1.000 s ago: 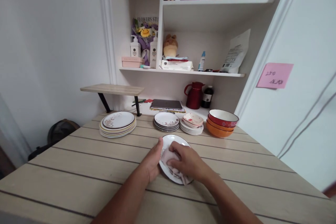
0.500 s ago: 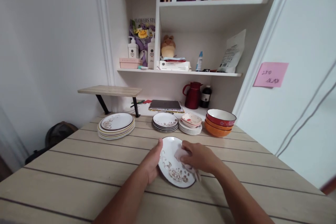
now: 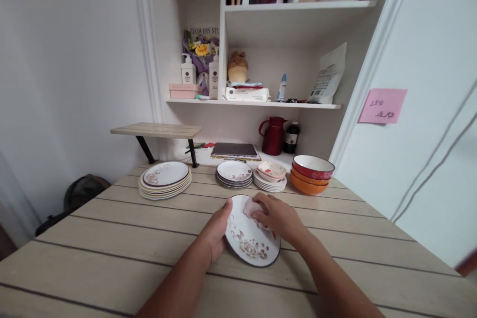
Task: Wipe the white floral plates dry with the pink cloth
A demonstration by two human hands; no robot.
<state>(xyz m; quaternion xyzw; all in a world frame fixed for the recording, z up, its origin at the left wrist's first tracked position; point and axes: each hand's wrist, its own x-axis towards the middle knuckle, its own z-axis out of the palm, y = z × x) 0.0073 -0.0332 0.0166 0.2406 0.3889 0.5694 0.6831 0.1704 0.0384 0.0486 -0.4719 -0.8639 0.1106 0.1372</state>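
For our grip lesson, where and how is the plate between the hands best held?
Probably pinch the plate by its left rim, from the left: it is shallow with a thin edge, and the right hand and cloth cover its upper right.

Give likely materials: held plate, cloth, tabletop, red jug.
Plate: probably glazed ceramic; smooth white face, dark rim, printed flowers.
Cloth: likely soft fabric, matte; bunches in the right hand.
Tabletop: wood or wood-look laminate, matte; pale planks, dark lines.
Red jug: metal or plastic; smooth sheen fits both.
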